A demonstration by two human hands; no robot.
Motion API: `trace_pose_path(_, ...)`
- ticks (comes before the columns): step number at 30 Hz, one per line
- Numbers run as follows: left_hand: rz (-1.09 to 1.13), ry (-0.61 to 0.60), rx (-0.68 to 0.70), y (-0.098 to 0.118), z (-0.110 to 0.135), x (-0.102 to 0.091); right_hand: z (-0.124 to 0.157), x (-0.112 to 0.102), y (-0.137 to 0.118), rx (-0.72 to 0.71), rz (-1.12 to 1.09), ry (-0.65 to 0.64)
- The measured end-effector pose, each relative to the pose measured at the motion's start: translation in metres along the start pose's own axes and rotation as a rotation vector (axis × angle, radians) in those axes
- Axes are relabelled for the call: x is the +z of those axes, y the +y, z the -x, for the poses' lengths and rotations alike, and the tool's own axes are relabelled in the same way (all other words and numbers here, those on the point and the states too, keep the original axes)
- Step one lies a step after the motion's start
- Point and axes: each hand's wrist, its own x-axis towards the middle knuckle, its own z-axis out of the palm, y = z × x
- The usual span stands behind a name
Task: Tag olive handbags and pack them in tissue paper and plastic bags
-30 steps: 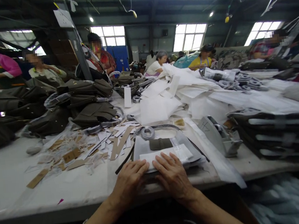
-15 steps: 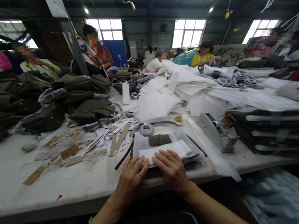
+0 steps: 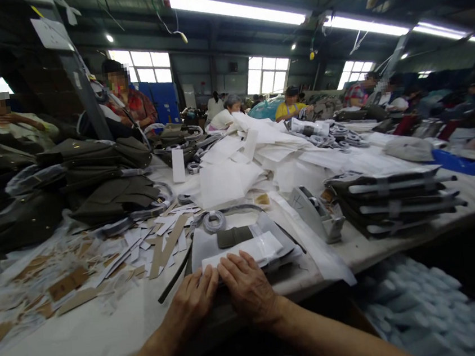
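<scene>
On the near worktable [image 3: 110, 336], your left hand [image 3: 193, 299] and right hand [image 3: 249, 290] rest bent-fingered on a white strip [image 3: 264, 246] atop a handbag [image 3: 235, 235], grip unclear.

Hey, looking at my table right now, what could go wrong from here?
The white strip under the fingertips of the left hand and right hand might slide askew on the bag if pressed unevenly. The dark strap juts out left, close to the loose scraps, and could drag some along. The stack of dark bags stands near the table's front edge; a knock might topple it.
</scene>
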Motion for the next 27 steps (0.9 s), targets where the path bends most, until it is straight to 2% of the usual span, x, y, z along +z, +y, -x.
trace_pose_path(3,0.077,0.021,-0.008,-0.010,-0.007,-0.005,-0.010,0.003,0.001,0.016,0.026,0.028)
trace_pose_path(7,0.128,0.052,-0.062,-0.017,-0.019,-0.010,-0.027,-0.003,0.009,0.017,0.048,0.040)
trace_pose_path(11,0.084,0.051,-0.121,-0.006,-0.021,-0.009,-0.033,-0.011,0.019,-0.050,-0.032,0.050)
trace_pose_path(14,0.060,0.134,-0.181,0.005,-0.019,-0.009,-0.031,-0.013,0.017,-0.035,-0.072,0.048)
trace_pose_path(17,0.116,0.234,-0.218,0.005,-0.013,-0.011,-0.030,-0.014,0.005,0.004,-0.098,-0.001)
trace_pose_path(21,0.177,0.210,-0.126,-0.008,-0.002,-0.014,-0.042,-0.031,-0.003,0.065,-0.211,-0.131)
trace_pose_path(24,0.196,0.258,-0.106,-0.013,0.005,-0.014,-0.049,-0.058,0.025,0.221,-0.422,-0.164)
trace_pose_path(25,0.201,0.261,-0.104,-0.013,0.008,-0.014,-0.046,-0.067,0.043,0.315,-0.451,-0.140)
trace_pose_path(27,0.213,0.222,-0.110,-0.010,0.012,-0.012,-0.032,-0.080,0.087,0.511,-0.373,-0.070)
